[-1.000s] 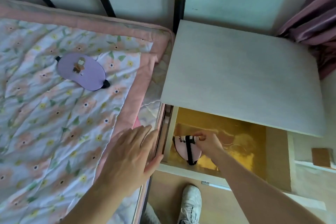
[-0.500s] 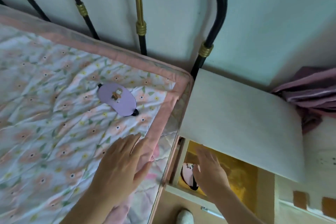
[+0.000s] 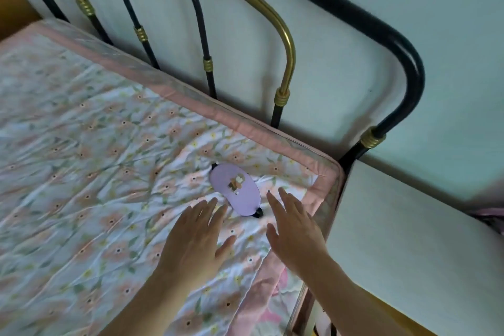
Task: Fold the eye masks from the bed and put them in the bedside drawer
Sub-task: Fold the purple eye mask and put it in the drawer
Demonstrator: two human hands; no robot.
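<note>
A lilac eye mask point(image 3: 236, 189) with a small cartoon patch and a black strap end lies flat on the floral quilt point(image 3: 81, 172), near the bed's head corner. My left hand point(image 3: 196, 237) hovers just below and left of the mask, fingers spread, holding nothing. My right hand point(image 3: 293, 229) is just right of the mask, fingers apart and empty. Neither hand touches the mask. The bedside table top point(image 3: 414, 240) shows at the right; its drawer is out of view.
A black and brass metal headboard point(image 3: 286, 43) rises behind the mattress against a pale wall. The quilt's pink border point(image 3: 272, 133) runs along the bed's head and right edge. A strip of pink fabric point(image 3: 491, 213) shows at the far right edge.
My right hand has left the drawer and the pink mask in it, and come over the bed. My left hand slid up toward the lilac mask. The view swung left, away from the drawer.
</note>
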